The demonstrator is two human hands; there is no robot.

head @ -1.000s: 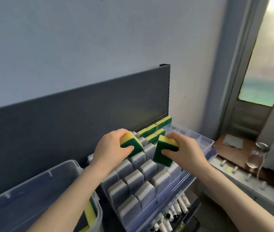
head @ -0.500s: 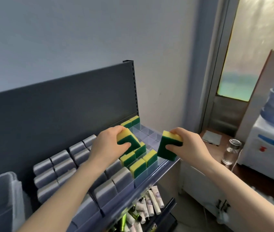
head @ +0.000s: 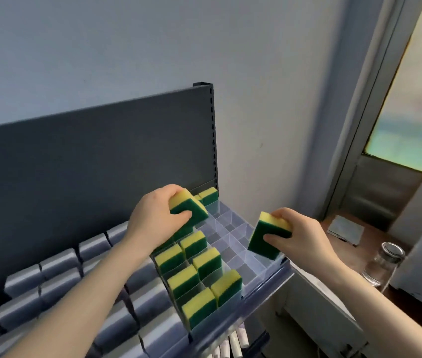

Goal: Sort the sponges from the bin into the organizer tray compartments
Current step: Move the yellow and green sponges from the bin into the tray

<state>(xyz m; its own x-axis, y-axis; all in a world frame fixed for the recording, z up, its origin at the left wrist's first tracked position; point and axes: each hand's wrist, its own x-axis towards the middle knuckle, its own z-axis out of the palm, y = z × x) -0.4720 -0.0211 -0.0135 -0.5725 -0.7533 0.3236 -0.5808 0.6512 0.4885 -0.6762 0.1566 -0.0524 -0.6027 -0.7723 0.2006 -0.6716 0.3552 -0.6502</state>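
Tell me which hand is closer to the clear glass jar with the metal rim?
The right hand. It holds a yellow-and-green sponge just left of the clear glass jar. The left hand grips another sponge much farther left, over the organizer tray.

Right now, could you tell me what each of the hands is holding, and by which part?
Left hand: a yellow-green sponge, pinched across its faces. Right hand: another sponge, gripped at its right end.
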